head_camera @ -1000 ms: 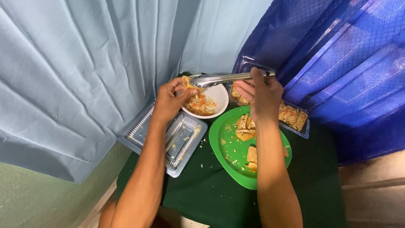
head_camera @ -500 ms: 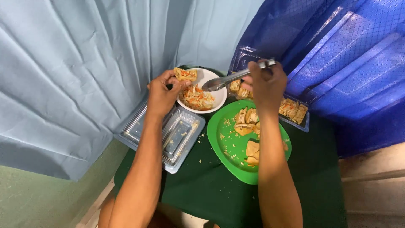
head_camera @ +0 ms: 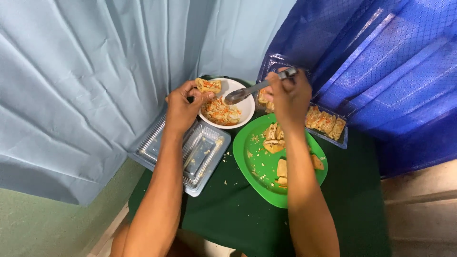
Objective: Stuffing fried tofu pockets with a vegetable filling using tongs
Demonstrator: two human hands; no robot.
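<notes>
My left hand [head_camera: 182,107] holds a piece of fried pastry [head_camera: 208,85] above the left rim of a white bowl [head_camera: 244,110]. The bowl holds a shredded orange and pale filling [head_camera: 221,112]. My right hand [head_camera: 288,95] grips the handle of a metal spoon [head_camera: 247,92], whose bowl end hovers over the white bowl. Below my right forearm lies a green plate [head_camera: 259,166] with several cut pastry pieces [head_camera: 273,137].
A clear plastic tray lid [head_camera: 195,150] lies left of the green plate on a dark green tablecloth [head_camera: 228,214]. A tray of more pastries [head_camera: 326,121] sits at the back right. Pale blue curtain [head_camera: 85,81] hangs left, dark blue tarpaulin [head_camera: 390,71] right.
My left hand has lifted the pastry piece slightly up and left, away from the bowl's middle. The spoon has tilted down so its bowl end now hovers over the filling.
</notes>
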